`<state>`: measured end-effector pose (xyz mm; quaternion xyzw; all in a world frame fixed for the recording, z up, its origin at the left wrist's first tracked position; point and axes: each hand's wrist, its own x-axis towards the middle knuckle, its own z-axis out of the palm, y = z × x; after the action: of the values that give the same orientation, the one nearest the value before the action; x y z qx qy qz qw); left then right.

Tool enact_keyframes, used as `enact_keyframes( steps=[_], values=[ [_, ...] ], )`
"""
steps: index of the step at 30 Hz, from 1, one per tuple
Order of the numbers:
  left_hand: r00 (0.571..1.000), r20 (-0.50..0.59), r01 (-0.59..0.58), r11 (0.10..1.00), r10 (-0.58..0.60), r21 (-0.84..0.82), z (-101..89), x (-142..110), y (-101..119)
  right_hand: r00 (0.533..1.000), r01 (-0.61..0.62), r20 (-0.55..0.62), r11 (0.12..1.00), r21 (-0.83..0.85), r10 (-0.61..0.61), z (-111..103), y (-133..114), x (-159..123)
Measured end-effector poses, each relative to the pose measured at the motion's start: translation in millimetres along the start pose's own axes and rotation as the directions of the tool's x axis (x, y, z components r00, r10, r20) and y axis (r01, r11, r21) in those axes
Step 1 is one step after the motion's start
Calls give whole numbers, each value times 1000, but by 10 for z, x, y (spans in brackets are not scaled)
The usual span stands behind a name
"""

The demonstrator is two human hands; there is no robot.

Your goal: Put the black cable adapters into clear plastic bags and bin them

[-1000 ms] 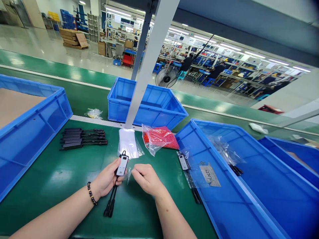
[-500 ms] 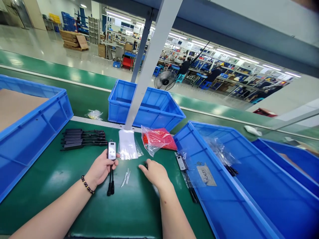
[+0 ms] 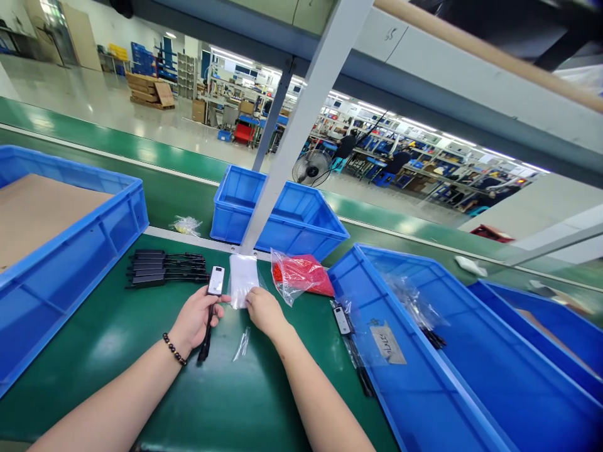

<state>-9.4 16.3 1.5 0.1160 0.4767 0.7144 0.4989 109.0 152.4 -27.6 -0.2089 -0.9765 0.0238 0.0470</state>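
My left hand [image 3: 194,319] is closed round a small black device with a silver-grey face [image 3: 216,280], its black cable tails hanging below the fingers. At the lower right edge of a stack of clear plastic bags [image 3: 244,274], the bent fingers of my right hand [image 3: 266,312] pinch the plastic. Thin clear strips [image 3: 242,344] lie on the green mat [image 3: 226,402] below the stack. To the left is a row of several black devices with cables [image 3: 149,270], laid side by side.
A clear bag of red pieces [image 3: 308,275] lies right of the stack. Blue crates stand at left [image 3: 117,216], back [image 3: 282,229] and right [image 3: 396,333]. A bagged device [image 3: 342,320] rests against the right crate. A white post [image 3: 292,138] rises behind the stack.
My right hand has let go of the clear strips, which now lie on the mat, and has moved up to the bag stack. My left hand has moved left and up with the device.
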Motion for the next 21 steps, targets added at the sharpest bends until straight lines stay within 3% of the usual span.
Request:
enact_keyframes(
  steps=[13,21],
  values=[
    [999,13,41,998,-42,39,37,-23,-36,983,-99,-151,993,62,108,157,51,40],
    [998,43,35,991,-40,127,61,-30,-65,986,-59,-156,998,17,61,187,47,44]
  ],
)
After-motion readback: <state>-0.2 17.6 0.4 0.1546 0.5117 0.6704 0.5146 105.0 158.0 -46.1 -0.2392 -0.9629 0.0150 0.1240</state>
